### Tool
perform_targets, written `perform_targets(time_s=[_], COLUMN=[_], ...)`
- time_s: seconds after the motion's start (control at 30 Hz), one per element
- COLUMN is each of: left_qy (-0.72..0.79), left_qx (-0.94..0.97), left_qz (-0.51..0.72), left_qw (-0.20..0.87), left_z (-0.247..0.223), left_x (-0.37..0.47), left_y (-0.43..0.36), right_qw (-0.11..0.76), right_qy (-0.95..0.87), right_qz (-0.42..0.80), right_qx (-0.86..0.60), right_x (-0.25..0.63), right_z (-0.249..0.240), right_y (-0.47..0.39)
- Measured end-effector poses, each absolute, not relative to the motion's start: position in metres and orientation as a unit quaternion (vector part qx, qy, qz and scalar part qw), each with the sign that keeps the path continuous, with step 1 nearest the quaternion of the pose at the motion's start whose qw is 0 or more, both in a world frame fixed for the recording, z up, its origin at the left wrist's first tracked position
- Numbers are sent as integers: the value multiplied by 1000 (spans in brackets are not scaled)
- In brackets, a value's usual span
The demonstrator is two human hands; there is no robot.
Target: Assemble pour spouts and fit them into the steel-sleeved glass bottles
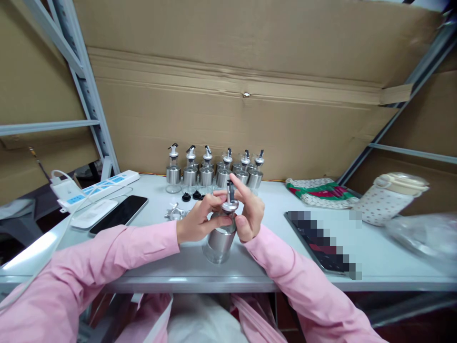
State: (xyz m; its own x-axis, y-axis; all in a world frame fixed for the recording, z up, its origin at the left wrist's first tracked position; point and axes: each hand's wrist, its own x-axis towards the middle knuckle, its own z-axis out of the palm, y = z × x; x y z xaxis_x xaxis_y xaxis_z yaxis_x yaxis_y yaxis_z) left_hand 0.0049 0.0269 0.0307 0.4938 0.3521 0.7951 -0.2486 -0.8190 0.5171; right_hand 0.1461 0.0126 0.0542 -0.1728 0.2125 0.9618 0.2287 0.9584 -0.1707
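Note:
An oil bottle (220, 242) of clear glass with a metal sleeve stands slightly tilted near the table's front edge. My left hand (203, 216) is closed around its neck, thumb across the front. A silver pourer cap (230, 202) with a dark flip spout tops the bottle. My right hand (251, 209) grips the cap from the right, thumb low and index finger raised beside the spout. Beyond my left hand lie loose silver pourer parts (174, 212) and small black stoppers (186, 196); my fingers partly hide this group.
Several capped bottles (189, 175) stand in rows against the cardboard back wall (257, 124). On the left are a phone (119, 214), a white charger box (94, 213) and a power strip (103, 186). A dark tablet-like device (314, 238), patterned cloth (321, 193) and dotted container (387, 200) lie right.

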Motion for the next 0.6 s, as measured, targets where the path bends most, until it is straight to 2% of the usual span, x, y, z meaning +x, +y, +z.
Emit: perform_targets(time_s=[0.3, 0.47, 0.6], left_qy=[26, 27, 61], left_qx=[823, 826, 850], left_qz=[501, 483, 450], left_qw=[267, 289, 267], left_z=[31, 37, 41], left_x=[6, 6, 3], left_y=[28, 26, 23], right_qw=[636, 656, 668], right_qy=[-744, -730, -720], right_qz=[52, 42, 44], right_qx=[-200, -188, -184], right_x=[146, 144, 145], right_z=[55, 59, 58], right_y=[17, 17, 16])
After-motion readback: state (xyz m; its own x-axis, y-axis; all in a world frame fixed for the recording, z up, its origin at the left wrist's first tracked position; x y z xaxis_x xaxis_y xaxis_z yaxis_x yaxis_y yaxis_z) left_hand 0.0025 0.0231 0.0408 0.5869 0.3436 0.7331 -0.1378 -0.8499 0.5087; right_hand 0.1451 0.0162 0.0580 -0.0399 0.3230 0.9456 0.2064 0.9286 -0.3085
